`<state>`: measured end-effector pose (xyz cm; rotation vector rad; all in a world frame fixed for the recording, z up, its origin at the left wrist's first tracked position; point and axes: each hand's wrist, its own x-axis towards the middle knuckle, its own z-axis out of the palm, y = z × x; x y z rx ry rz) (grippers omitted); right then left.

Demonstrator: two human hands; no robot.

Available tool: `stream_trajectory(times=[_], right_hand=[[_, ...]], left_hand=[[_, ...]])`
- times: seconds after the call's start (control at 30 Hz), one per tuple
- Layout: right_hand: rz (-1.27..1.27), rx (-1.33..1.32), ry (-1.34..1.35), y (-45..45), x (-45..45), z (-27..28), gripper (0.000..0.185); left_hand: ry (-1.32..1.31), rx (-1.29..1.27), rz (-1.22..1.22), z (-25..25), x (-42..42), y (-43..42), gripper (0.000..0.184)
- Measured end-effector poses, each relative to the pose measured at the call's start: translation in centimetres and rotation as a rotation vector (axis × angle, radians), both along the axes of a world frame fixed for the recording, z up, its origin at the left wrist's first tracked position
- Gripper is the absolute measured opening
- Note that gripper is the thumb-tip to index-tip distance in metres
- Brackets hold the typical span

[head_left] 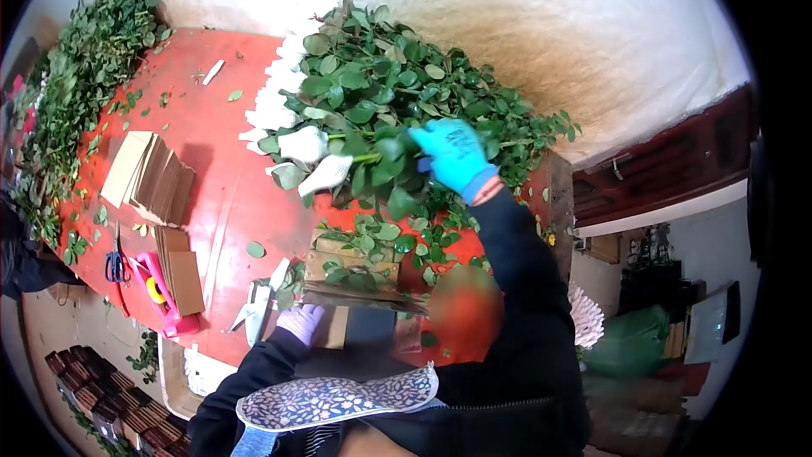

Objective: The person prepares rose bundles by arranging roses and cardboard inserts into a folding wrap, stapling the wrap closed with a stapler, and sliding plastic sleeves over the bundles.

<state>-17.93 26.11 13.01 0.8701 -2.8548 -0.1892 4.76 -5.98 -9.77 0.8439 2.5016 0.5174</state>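
My right hand [457, 156], in a blue glove, reaches over the large pile of leafy stems [406, 85], its fingers among the leaves. Two stems with white-wrapped heads [326, 174] point left from near its fingers; whether it grips them is hidden. My left hand [300, 322], in a pale lilac glove, rests at the near table edge beside a piece of cardboard [331, 327]. White-handled cutters [254, 311] lie just left of it. A wooden block [347, 267] with loose leaves on it stands between my hands.
On the red table [245, 161], folded cardboard pieces [152, 176], a pink tape dispenser [163, 292] and scissors [116, 267] lie left. Another leafy pile [93, 59] covers the far left. A wall rises behind the table. A white crate [173, 381] sits below its near edge.
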Motion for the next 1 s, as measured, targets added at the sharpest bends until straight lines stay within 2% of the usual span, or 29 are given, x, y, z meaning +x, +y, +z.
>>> stream_trajectory(times=[0.07, 0.13, 0.17, 0.2, 0.27, 0.33, 0.37, 0.4, 0.47, 0.5, 0.53, 0.6, 0.67, 0.7, 0.73, 0.77, 0.8, 0.87, 0.93, 0.97, 1.0], right_hand=[[-0.062, -0.175, 0.021, 0.8, 0.7, 2.9, 0.037], [0.078, -0.455, 0.097, 1.3, -0.2, 3.3, 0.036], [0.073, -0.310, 0.083, 2.9, -1.7, 1.7, 0.032], [0.054, -0.359, 0.033, 3.6, -2.6, -0.3, 0.032], [0.019, -0.089, 0.099, 3.4, -4.7, -1.1, 0.049], [0.086, -0.098, 0.219, 3.1, -7.1, -2.0, 0.053], [0.002, -0.082, 0.155, 3.0, -7.4, -3.0, 0.065], [-0.100, 0.073, 0.041, 2.5, -8.8, -3.7, 0.079], [-0.109, 0.030, -0.143, 1.7, -10.1, -5.0, 0.093], [-0.227, 0.139, -0.349, 0.7, -10.2, -4.7, 0.103], [-0.140, 0.168, -0.260, 0.4, -9.7, -5.7, 0.100], [-0.151, 0.209, -0.239, -0.7, -8.7, -5.4, 0.089], [-0.089, 0.203, -0.079, -0.6, -7.1, -6.4, 0.075], [-0.162, 0.213, -0.062, -1.0, -6.0, -6.5, 0.065], [-0.185, 0.159, 0.026, -0.6, -4.7, -7.6, 0.062], [-0.170, 0.178, 0.012, 0.0, -3.7, -8.2, 0.062], [-0.157, 0.194, -0.001, -0.1, -2.8, -8.3, 0.062], [-0.162, 0.228, 0.019, -0.3, -1.8, -9.0, 0.062], [-0.101, 0.113, -0.025, -0.5, -1.9, -9.5, 0.057], [-0.231, 0.214, -0.170, -0.7, -2.6, -10.2, 0.052], [-0.227, 0.213, -0.176, -0.6, -2.2, -10.8, 0.052]], left_hand=[[-0.012, -0.010, -0.005, -0.2, 0.0, 0.0, 0.046], [-0.036, 0.007, -0.005, 1.0, -0.2, 0.0, 0.047], [0.024, 0.039, -0.004, 0.6, -0.1, 0.1, 0.048], [0.083, 0.067, -0.004, 0.3, 0.0, -0.1, 0.050], [0.001, 0.033, 0.013, 0.5, -0.4, 0.2, 0.052], [-0.080, -0.166, -0.041, -0.9, -0.4, 0.5, 0.052], [-0.084, -0.171, -0.037, -1.5, -0.2, 0.4, 0.052], [-0.042, -0.154, -0.056, -1.7, -0.1, 0.2, 0.049], [0.001, -0.136, -0.048, -2.3, 0.0, 0.1, 0.045], [-0.009, -0.145, -0.052, -2.3, 0.0, 0.2, 0.045], [-0.021, -0.153, -0.056, -2.4, 0.0, 0.3, 0.044], [-0.016, -0.156, -0.038, -2.1, 0.0, 0.3, 0.047], [-0.100, -0.137, -0.013, -0.1, -0.4, 0.4, 0.039], [-0.109, -0.125, -0.001, 0.0, -0.3, 0.3, 0.039], [0.033, -0.023, -0.003, -0.1, -0.2, -0.1, 0.045], [0.176, 0.077, -0.004, -0.2, -0.1, -0.1, 0.052], [-0.085, -0.051, -0.029, -0.3, -0.4, 0.1, 0.051], [-0.030, 0.018, 0.015, -0.3, 0.0, 0.1, 0.050], [0.046, 0.068, 0.019, -0.6, 0.1, 0.0, 0.052], [0.031, 0.073, 0.018, -0.6, 0.1, 0.0, 0.052], [0.017, 0.078, 0.018, -0.5, 0.1, 0.0, 0.052]])
